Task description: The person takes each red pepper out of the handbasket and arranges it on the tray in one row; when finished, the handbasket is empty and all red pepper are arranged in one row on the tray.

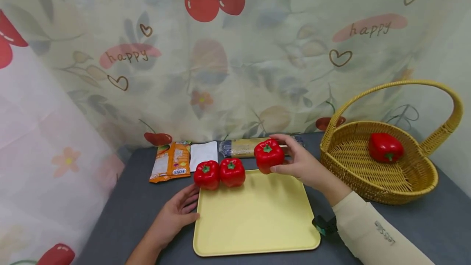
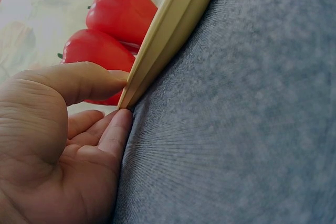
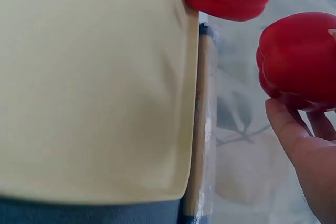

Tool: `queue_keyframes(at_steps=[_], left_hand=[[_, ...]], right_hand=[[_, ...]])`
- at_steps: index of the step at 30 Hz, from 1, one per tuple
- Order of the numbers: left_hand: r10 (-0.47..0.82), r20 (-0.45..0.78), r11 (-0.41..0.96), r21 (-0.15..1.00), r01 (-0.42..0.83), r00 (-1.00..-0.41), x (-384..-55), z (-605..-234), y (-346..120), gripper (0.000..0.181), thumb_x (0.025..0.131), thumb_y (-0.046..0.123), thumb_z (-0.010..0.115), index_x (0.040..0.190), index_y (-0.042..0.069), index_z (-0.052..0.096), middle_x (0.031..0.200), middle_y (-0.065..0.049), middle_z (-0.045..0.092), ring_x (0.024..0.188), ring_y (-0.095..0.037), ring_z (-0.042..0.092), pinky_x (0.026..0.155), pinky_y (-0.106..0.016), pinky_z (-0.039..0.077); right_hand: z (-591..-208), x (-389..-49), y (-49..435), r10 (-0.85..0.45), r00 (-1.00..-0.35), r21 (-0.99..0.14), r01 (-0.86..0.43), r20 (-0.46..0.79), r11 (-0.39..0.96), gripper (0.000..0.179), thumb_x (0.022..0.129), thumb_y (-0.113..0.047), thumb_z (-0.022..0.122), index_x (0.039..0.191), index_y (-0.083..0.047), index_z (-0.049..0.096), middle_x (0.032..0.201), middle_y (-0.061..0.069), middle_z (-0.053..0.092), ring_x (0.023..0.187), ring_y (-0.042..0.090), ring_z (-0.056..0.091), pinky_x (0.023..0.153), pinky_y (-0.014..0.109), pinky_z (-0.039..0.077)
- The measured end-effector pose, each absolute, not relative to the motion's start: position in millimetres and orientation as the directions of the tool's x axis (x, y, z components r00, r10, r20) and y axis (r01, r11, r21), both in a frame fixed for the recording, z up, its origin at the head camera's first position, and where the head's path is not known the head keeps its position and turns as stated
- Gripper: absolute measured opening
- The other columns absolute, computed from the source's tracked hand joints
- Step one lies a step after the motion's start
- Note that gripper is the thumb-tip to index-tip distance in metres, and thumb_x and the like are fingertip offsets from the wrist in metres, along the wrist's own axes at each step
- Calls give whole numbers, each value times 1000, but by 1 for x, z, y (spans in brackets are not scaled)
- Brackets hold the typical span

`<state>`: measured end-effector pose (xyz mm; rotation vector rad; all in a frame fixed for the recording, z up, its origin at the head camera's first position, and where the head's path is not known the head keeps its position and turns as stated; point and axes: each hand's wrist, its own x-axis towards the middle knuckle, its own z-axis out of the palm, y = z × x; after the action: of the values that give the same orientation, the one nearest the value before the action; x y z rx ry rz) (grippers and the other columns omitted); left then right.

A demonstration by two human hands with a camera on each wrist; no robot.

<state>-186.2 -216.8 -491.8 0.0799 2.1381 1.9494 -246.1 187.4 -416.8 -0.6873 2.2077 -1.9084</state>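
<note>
My right hand [image 1: 299, 165] holds a red bell pepper [image 1: 269, 156] with a green stem between thumb and fingers, above the far right part of the yellow tray [image 1: 257, 220]. In the right wrist view the same pepper [image 3: 302, 61] rests against the fingertips. Side by side at the tray's far left corner stand two more red bell peppers, the left one [image 1: 207, 175] and the right one [image 1: 232, 172]. At the tray's left edge, my left hand [image 1: 176, 212] grips the rim, thumb on it and fingers low against the cloth in the left wrist view.
A wicker basket [image 1: 371, 191] with a tall handle stands on the right, a red bell pepper [image 1: 385, 147] inside. Behind the tray lie an orange snack packet [image 1: 171, 160], a white packet [image 1: 204, 155] and a long clear-wrapped package [image 1: 239, 148]. A printed curtain hangs behind.
</note>
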Motion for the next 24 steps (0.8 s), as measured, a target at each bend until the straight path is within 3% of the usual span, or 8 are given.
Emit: queue_keyframes(at_steps=[15,24], left_hand=[[170,-146,110,986,-128,-975,-184,-491,-215,86,88,-16,80,164,1,44,164,-17,48,146,-35,51,111,-37,50],[182,-140,110,987,-121,-973,-184,-491,-214,86,88,-15,80,164,2,43,165,-17,47,147,-36,49,112,-37,49]], right_hand=[[-432,-259,172,-473,-876,-980,-164,94,109,86,91,6,81,163,-2,36,154,22,48,138,44,50,97,43,61],[-443,-262,163,-462,-887,-974,-116,13,197,86,90,3,84,160,0,35,153,21,50,143,44,49,103,47,57]])
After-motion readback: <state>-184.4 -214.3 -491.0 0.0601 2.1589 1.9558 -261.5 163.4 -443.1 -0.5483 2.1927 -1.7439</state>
